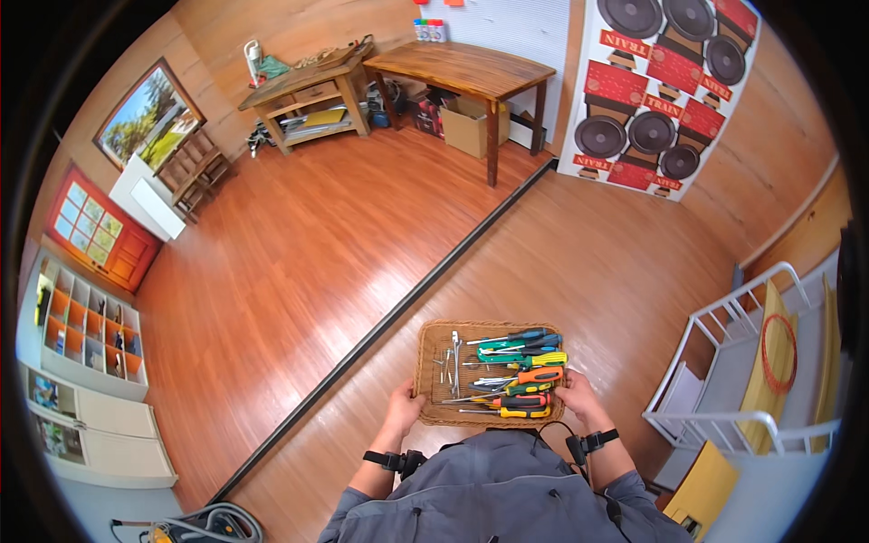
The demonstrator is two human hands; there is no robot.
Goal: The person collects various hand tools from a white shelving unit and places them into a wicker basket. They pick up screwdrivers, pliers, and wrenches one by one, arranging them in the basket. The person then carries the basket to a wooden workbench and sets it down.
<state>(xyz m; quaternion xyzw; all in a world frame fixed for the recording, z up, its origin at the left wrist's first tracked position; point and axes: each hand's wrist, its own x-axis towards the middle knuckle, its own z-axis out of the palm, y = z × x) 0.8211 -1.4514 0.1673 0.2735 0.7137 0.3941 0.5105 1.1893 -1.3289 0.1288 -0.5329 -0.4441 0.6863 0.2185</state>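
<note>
A brown wicker basket (438, 332) is held level in front of my body. My left hand (406, 406) grips its left rim, and my right hand (580, 395) grips the right rim. Several screwdrivers lie in the right half, among them one with an orange handle (541, 375), one with a yellow-green handle (548, 359) and one with a yellow and black handle (524, 411). A green tool or holder (485, 353) shows beneath some of them. Towards the left lie a slim metal wrench (455, 366) and several small metal pieces (445, 366).
A black strip (407, 305) crosses the wooden floor diagonally. Ahead stand a wooden table (468, 64), a cardboard box (468, 125) and a workbench (305, 85). A white metal rack (686, 339) is at right. Cubby shelves (95, 319) and a vacuum cleaner with hose (210, 526) are at left.
</note>
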